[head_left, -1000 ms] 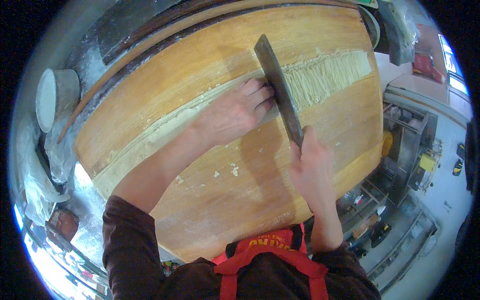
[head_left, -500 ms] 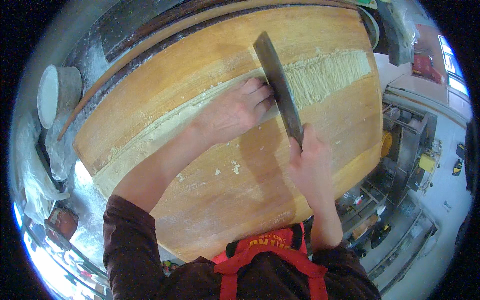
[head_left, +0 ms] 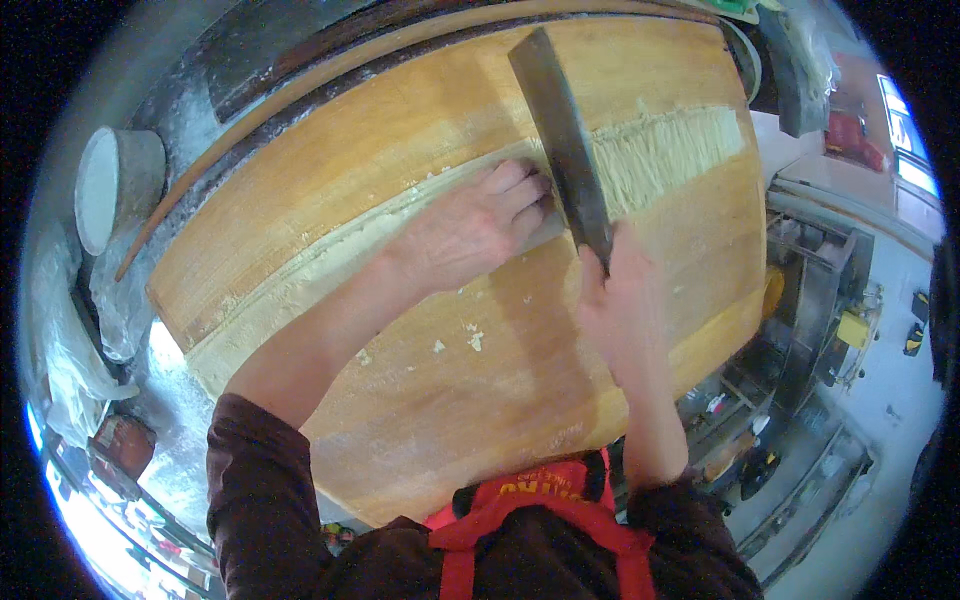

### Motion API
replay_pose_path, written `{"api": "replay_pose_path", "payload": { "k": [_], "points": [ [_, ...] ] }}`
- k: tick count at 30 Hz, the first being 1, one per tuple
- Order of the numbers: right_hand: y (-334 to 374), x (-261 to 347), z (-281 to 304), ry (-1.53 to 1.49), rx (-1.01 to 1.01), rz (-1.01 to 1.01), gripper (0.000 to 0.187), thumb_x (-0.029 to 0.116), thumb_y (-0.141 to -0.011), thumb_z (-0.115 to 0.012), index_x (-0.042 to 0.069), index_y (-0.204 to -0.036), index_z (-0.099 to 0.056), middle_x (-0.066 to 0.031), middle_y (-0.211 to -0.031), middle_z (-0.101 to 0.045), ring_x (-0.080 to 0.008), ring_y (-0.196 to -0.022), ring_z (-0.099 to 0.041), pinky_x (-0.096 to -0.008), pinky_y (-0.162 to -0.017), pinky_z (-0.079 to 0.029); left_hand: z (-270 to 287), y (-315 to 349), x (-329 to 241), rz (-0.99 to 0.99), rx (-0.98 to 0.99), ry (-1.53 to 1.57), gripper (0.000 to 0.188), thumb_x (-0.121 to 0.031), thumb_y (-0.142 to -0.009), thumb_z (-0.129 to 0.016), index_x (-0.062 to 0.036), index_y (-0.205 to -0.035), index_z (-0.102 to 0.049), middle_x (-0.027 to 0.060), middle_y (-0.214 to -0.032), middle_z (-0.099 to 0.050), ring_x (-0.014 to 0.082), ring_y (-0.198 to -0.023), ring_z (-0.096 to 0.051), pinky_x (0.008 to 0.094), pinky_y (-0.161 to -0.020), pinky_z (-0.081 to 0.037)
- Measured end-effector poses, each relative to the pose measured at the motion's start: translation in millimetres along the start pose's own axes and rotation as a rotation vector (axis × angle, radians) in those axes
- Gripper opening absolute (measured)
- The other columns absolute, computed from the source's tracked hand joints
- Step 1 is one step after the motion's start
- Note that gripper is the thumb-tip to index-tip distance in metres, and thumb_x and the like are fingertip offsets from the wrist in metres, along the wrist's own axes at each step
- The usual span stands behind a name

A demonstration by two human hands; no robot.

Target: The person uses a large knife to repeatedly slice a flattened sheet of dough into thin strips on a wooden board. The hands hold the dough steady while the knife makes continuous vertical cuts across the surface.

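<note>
A long strip of pale folded dough [head_left: 325,250] lies across the wooden board [head_left: 450,390]. On its right end my left hand [head_left: 475,220] rests with curled fingers, pressing the dough down beside the blade. My right hand [head_left: 625,300] is wrapped around the handle of a large rectangular cleaver [head_left: 562,130]. Its dark blade crosses the strip just right of my left fingertips, pointing away from me. Right of the blade, the dough is cut into thin noodles [head_left: 670,155] lying side by side. The blade hides where it meets the dough.
A long thin rolling pin [head_left: 300,90] lies along the board's far edge. At the left are a white-topped round tub [head_left: 100,190] and plastic bags [head_left: 75,370]. Dough scraps [head_left: 474,340] dot the board. Metal racks [head_left: 800,270] stand beyond its right edge.
The cleaver has moved slightly right and away from me, and more of its blade's flat side shows. My left hand has barely moved.
</note>
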State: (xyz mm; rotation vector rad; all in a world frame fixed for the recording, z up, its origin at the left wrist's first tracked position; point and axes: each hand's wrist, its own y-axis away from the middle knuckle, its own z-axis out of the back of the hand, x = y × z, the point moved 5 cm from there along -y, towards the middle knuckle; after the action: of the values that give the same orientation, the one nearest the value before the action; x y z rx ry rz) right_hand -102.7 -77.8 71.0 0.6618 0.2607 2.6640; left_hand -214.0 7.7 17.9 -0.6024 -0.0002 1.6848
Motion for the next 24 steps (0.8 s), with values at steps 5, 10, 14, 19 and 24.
{"api": "replay_pose_path", "payload": {
  "k": [5, 10, 14, 19, 24],
  "points": [
    [29, 3, 4, 0.072, 0.149, -0.098, 0.024, 0.007, -0.081, -0.058, 0.001, -0.097, -0.042, -0.0213, -0.076, -0.059, -0.0413, -0.069, -0.060, -0.0491, -0.057, -0.047, -1, 1, 1, -0.011, -0.009, -0.021, 0.036, -0.013, -0.073, -0.056, 0.0019, -0.105, -0.063, 0.0141, -0.112, -0.058, 0.0297, -0.111, -0.050, 0.0349, -0.097, -0.044],
    [26, 7, 5, 0.111, 0.146, -0.100, 0.023, 0.007, -0.081, -0.058, 0.000, -0.096, -0.042, -0.0223, -0.077, -0.060, -0.0421, -0.069, -0.061, -0.0495, -0.057, -0.047, 1, -1, 1, -0.017, 0.004, -0.029, 0.035, -0.012, -0.074, -0.056, 0.0022, -0.105, -0.063, 0.0131, -0.111, -0.058, 0.0281, -0.110, -0.050, 0.0327, -0.096, -0.044],
    [-9, 10, -9, 0.090, 0.060, -0.075, 0.020, 0.005, -0.082, -0.057, 0.000, -0.095, -0.042, -0.0231, -0.074, -0.059, -0.0428, -0.068, -0.060, -0.0492, -0.055, -0.047, 1, 0, 0, -0.032, -0.015, -0.042, 0.032, -0.012, -0.073, -0.056, 0.0041, -0.100, -0.064, 0.0128, -0.108, -0.058, 0.0257, -0.107, -0.050, 0.0305, -0.093, -0.044],
    [-7, -4, -7, -0.040, 0.021, -0.043, 0.018, 0.005, -0.083, -0.056, 0.000, -0.094, -0.043, -0.0241, -0.076, -0.057, -0.0427, -0.067, -0.059, -0.0486, -0.053, -0.046, 2, 0, 2, -0.021, -0.004, 0.001, 0.034, -0.012, -0.075, -0.055, 0.0010, -0.105, -0.062, 0.0150, -0.110, -0.058, 0.0304, -0.111, -0.051, 0.0370, -0.096, -0.044],
    [26, 7, 2, 0.116, 0.062, 0.037, 0.018, 0.005, -0.083, -0.057, 0.001, -0.094, -0.043, -0.0209, -0.073, -0.058, -0.0413, -0.066, -0.060, -0.0483, -0.054, -0.046, -1, 4, 2, -0.008, 0.010, 0.011, 0.034, -0.012, -0.074, -0.055, 0.0015, -0.104, -0.062, 0.0155, -0.113, -0.058, 0.0314, -0.111, -0.051, 0.0373, -0.097, -0.044]
  ]
}}
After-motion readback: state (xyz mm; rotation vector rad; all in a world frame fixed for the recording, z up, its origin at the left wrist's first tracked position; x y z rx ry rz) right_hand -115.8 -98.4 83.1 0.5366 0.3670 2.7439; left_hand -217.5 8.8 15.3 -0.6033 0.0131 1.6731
